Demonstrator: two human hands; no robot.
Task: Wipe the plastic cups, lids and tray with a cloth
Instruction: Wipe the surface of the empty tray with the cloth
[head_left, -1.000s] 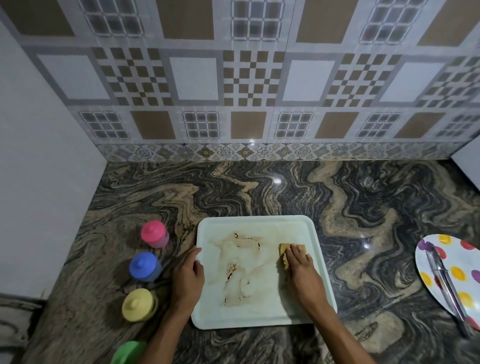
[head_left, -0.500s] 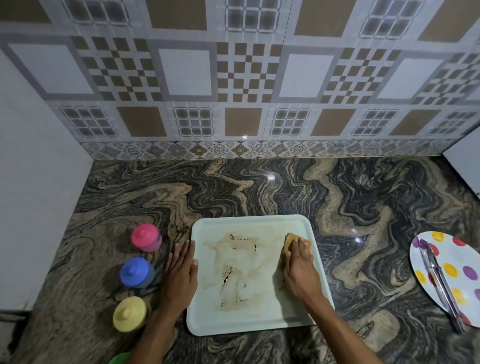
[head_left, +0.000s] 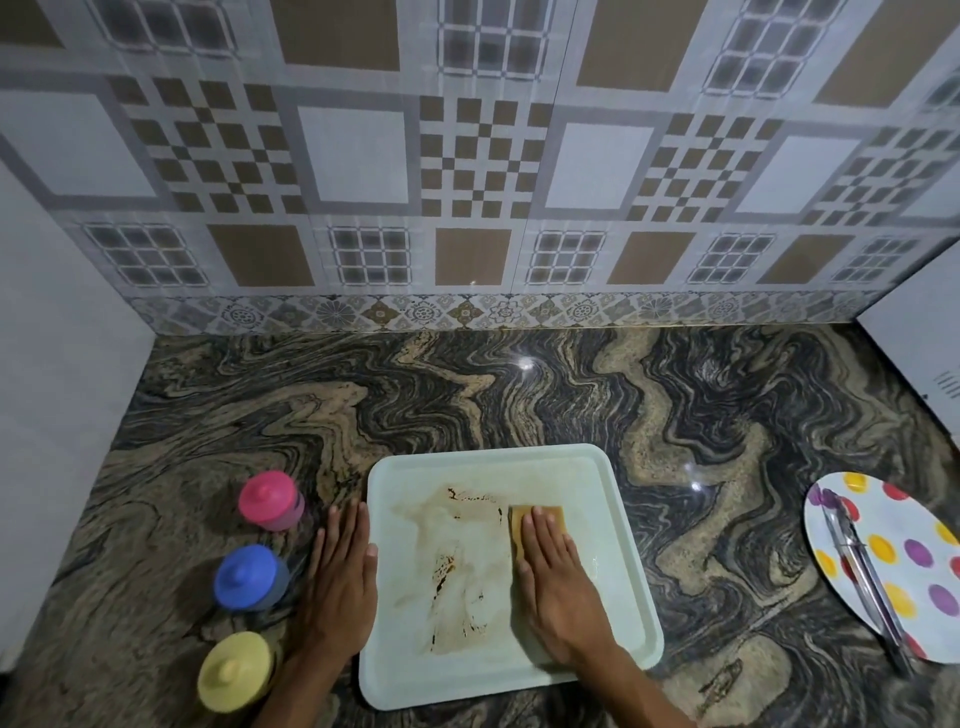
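A pale green tray (head_left: 618, 519) smeared with brown stains lies on the marble counter in front of me. My right hand (head_left: 558, 582) lies flat inside it, fingers straight, pressing a yellow cloth (head_left: 524, 517) against the tray floor. My left hand (head_left: 340, 577) rests flat on the counter against the tray's left rim, thumb on the edge. Left of it stand three lidded plastic cups in a column: pink (head_left: 270, 500), blue (head_left: 248, 577) and yellow (head_left: 234, 670).
A white plate with coloured dots (head_left: 904, 545) sits at the right edge with metal tongs (head_left: 862, 571) lying across it. A tiled wall runs along the back of the counter (head_left: 467, 384). White panels close in the left and far right sides.
My right hand has slid the cloth leftward, from near the tray's right rim toward the stained middle. The left hand has flattened beside the tray. The view has shifted, dropping the green cup from sight.
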